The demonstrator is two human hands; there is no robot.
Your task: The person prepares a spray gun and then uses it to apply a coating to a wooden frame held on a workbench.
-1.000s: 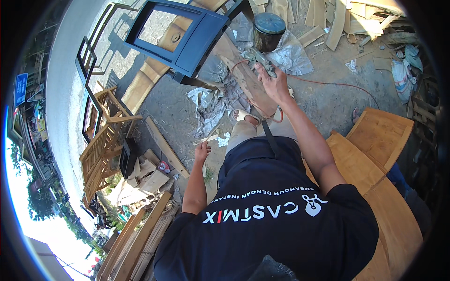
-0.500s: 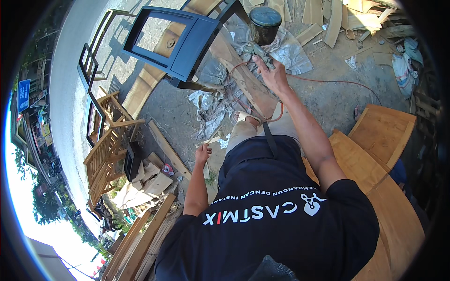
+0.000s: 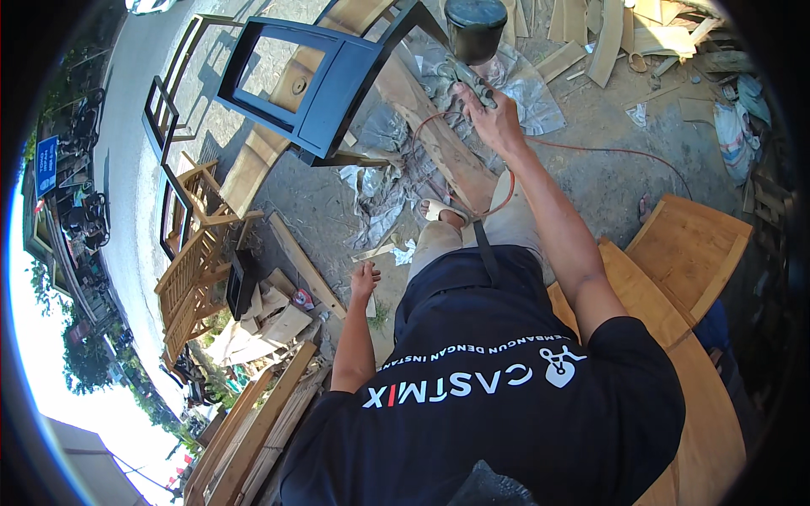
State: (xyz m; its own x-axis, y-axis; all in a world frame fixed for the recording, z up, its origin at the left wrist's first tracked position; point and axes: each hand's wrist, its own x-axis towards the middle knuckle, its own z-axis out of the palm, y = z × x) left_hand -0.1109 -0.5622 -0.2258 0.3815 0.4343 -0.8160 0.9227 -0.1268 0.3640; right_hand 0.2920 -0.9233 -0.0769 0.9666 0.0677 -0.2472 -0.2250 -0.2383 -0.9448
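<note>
In my right hand [image 3: 498, 118] is a spray gun [image 3: 462, 83] with a dark, paint-stained cup [image 3: 475, 32] at its far end. My fingers are closed around its handle, and a thin orange-red hose [image 3: 511, 192] runs from it past my wrist. Left of the gun stands a black-painted wooden furniture frame [image 3: 333, 105] with a rectangular opening and legs; the gun is apart from it. My left hand [image 3: 364, 278] hangs low at my side, its fingers loosely curled and apart, with nothing visible in them.
A long board [image 3: 439, 139] lies on crumpled plastic sheeting [image 3: 536, 101] ahead of my feet. Slatted wooden chairs [image 3: 186, 278] and dark frames stand at left near the road. Brown wooden panels [image 3: 683, 249] are close on my right. Wood offcuts [image 3: 603, 42] litter the far ground.
My right hand has moved slightly forward with the spray gun, its cup shifting toward the top edge. My left hand has barely moved.
</note>
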